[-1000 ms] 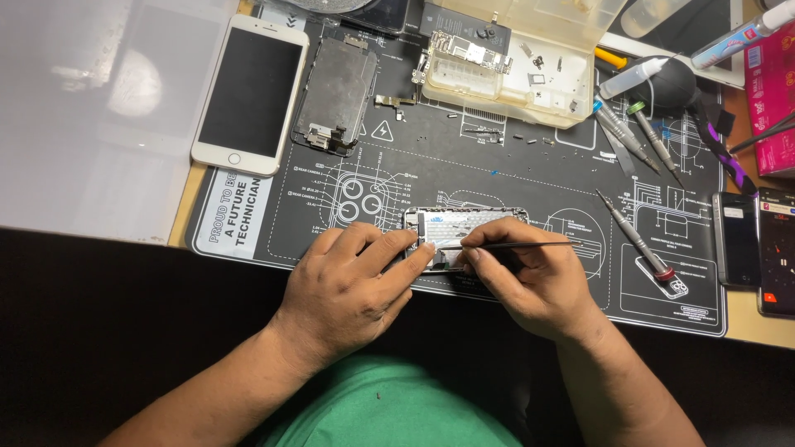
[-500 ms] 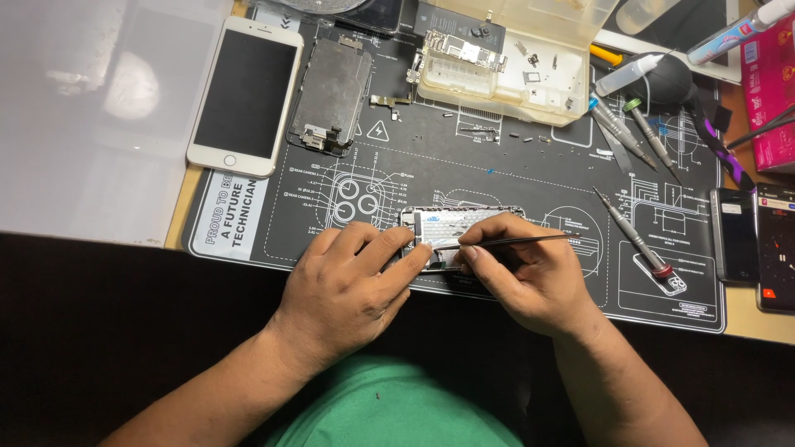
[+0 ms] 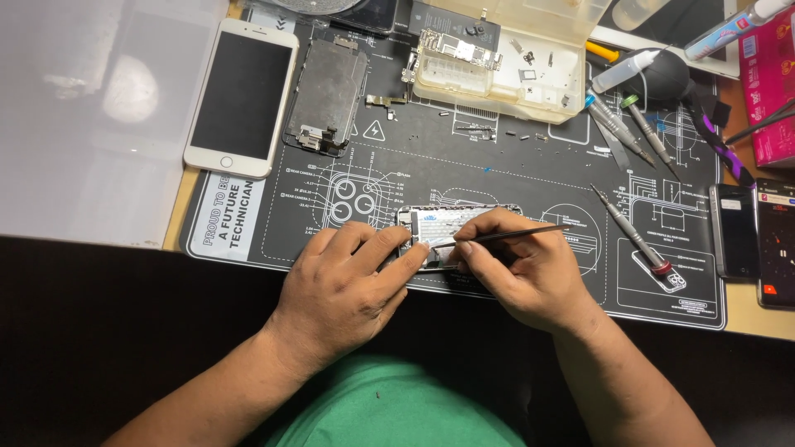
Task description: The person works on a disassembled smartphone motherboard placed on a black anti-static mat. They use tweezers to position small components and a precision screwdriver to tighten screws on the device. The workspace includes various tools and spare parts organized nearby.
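An opened phone body (image 3: 451,222), silvery inside, lies on the black repair mat (image 3: 497,174) near its front edge. My left hand (image 3: 344,285) rests on the phone's left end, thumb and forefinger pressing it down. My right hand (image 3: 526,269) covers the phone's right end and grips thin black tweezers (image 3: 513,236), whose tips point left into the phone by my left forefinger. What the tips touch is too small to tell.
A white phone (image 3: 242,95) lies face up at the mat's back left, a metal shield plate (image 3: 327,95) beside it. A clear parts box (image 3: 505,54) stands behind. Screwdrivers (image 3: 633,232) lie to the right, a black air blower (image 3: 662,79) and two dark phones (image 3: 758,232) beyond.
Both hands stay on the opened phone. The tweezers' tips have shifted slightly inside it; the view itself has drifted a little.
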